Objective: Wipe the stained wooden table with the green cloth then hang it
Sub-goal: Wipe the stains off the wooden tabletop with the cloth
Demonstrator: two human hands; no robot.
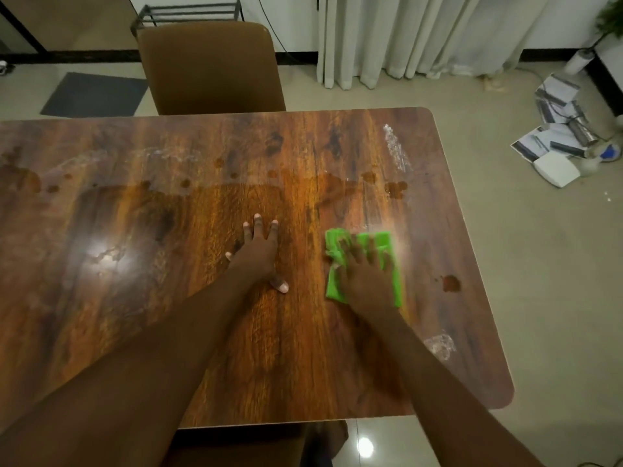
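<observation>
The wooden table (168, 315) fills most of the view, with dark brown stains (451, 283) and whitish wet smears (396, 146) scattered over its far and right parts. A bright green cloth (387, 242), folded into a rough rectangle, lies flat on the table right of centre. My right hand (365, 276) presses down on the cloth with its fingers spread; the hand and cloth look slightly blurred. My left hand (258, 252) rests flat on the bare wood at the centre, fingers straight and spread, holding nothing.
A brown chair (209, 67) stands against the table's far edge, with a dark metal rack (188, 11) behind it. Pale curtains (421, 35) hang at the back. Papers and small white items (556, 143) lie on the floor to the right.
</observation>
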